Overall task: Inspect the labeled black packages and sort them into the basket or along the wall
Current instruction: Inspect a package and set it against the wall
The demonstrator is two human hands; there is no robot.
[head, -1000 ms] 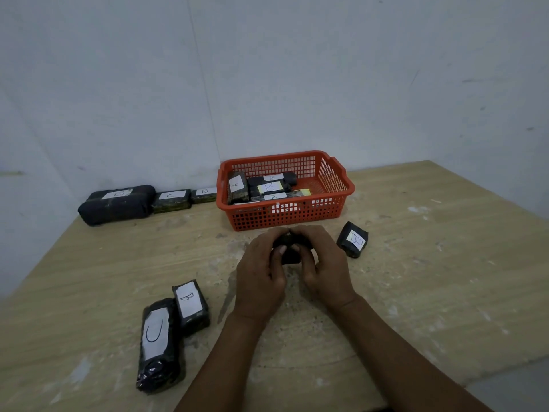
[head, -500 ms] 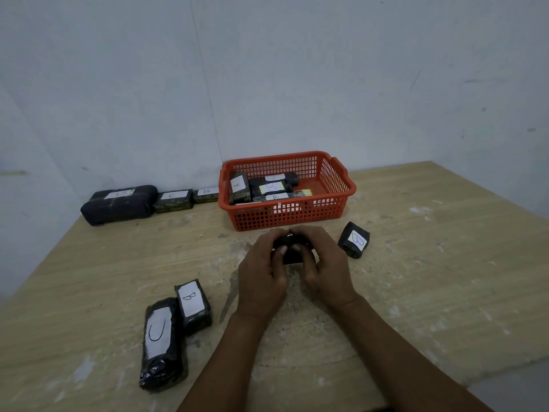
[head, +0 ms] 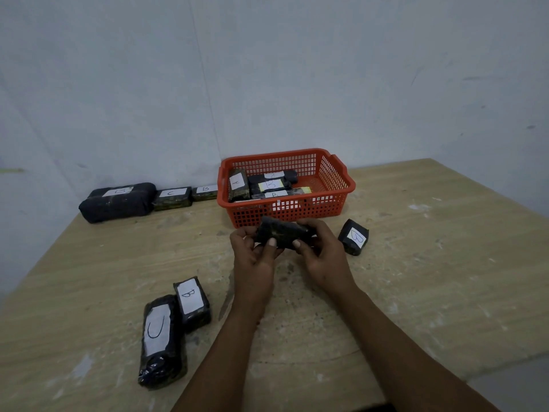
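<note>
Head view: a pale wooden table (head: 416,263) stands in a white-walled corner. At centre, the left hand (head: 255,257) and right hand (head: 322,257) together grip a small black plastic-wrapped package (head: 282,233), fingers curled round its ends, no label showing. At 12 o'clock sits the red plastic mesh basket (head: 335,185) holding labelled packages. Three labelled black packages (head: 166,199) line the wall at 10 o'clock. A B-labelled black package (head: 353,237) lies at 3 o'clock; two more, C (head: 162,340) and B (head: 191,303), touch at 7 o'clock.
</note>
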